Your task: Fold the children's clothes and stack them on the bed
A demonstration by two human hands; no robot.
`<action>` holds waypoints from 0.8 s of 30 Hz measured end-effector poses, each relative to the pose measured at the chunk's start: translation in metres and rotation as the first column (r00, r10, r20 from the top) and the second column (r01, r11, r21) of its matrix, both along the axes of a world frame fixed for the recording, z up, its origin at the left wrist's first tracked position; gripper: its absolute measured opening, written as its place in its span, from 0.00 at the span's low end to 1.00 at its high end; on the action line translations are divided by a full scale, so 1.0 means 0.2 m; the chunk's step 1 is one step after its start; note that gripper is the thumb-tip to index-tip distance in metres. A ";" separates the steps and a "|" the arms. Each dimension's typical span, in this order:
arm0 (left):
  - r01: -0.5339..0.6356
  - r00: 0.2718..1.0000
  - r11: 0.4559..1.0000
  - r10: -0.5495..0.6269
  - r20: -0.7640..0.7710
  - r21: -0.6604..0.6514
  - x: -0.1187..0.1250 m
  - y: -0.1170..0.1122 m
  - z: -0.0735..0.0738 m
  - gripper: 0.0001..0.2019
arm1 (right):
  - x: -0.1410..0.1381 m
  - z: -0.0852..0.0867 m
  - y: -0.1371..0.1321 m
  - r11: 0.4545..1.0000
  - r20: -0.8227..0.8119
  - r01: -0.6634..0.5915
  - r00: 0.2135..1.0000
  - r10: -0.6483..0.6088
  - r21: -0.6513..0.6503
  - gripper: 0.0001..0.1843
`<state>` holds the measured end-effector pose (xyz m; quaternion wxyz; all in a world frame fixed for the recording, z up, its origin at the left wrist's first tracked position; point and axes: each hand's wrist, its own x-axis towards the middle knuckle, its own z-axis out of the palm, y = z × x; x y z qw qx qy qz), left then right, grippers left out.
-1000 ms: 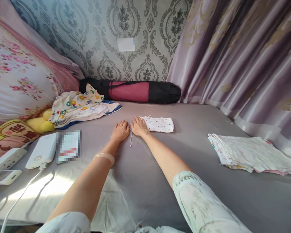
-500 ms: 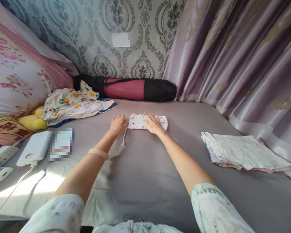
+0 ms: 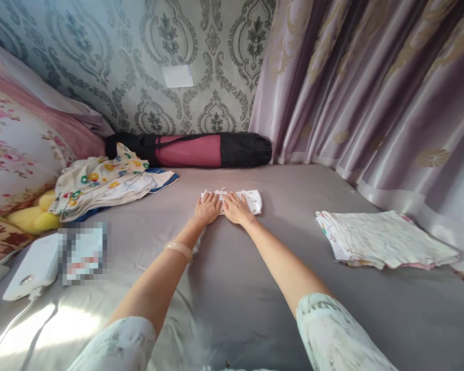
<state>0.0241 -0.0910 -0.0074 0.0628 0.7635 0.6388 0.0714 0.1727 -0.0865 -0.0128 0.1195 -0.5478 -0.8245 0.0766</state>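
head view: left hand [image 3: 208, 208], right hand [image 3: 235, 207] flat, released, on folded cloth [image 3: 252, 198]; grey bed [image 3: 255, 288], purple curtain [image 3: 371, 103].

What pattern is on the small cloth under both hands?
The small cloth is white with tiny scattered coloured specks; the head view shows it best.

Soft daylight glows through the curtain [image 3: 371, 87] at right; a glaring sun patch whitens the bed [image 3: 42, 330] near left; edges bow.
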 end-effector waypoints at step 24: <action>0.069 0.997 0.996 -0.068 -0.038 0.049 0.01 0.06 -0.03 0.26 | 0.18 0.04 0.01 0.993 0.045 0.098 0.994 -0.095 -0.062 0.30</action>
